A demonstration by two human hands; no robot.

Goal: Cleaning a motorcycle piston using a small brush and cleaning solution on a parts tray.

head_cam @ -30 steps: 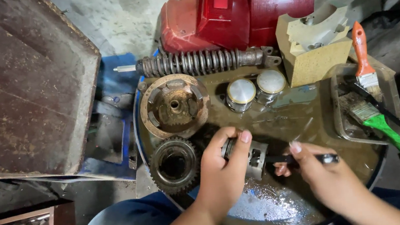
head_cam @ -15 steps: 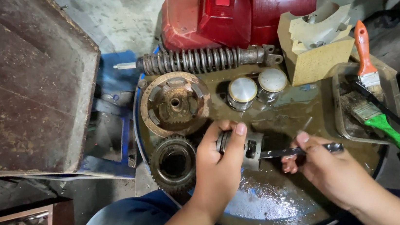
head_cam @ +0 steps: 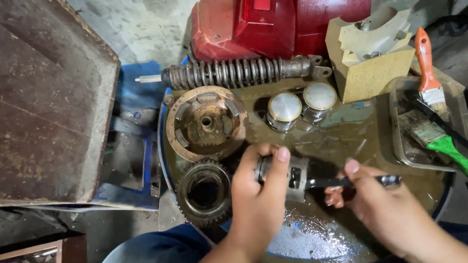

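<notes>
The left hand (head_cam: 257, 198) comes up from the lower edge with the forearm slanting in from the left. Its fingers curl over the top of a small metal piston (head_cam: 289, 175) and the thumb presses its near side, so they are clamped on it. The piston lies sideways just above the oily drum lid (head_cam: 360, 136), near its middle.

The right hand (head_cam: 387, 208) reaches in from the lower right, with its fingers closed around a dark slim tool (head_cam: 353, 181). The tool lies level and points left, and its tip meets the open end of the piston.

A large gear (head_cam: 204, 192) sits just left of the left hand, with a rusty round hub (head_cam: 206, 123) above it. Two shiny caps (head_cam: 300, 105) stand further back, beside a coil spring (head_cam: 234, 72). Two brushes (head_cam: 445, 122) rest in a tray on the right.
</notes>
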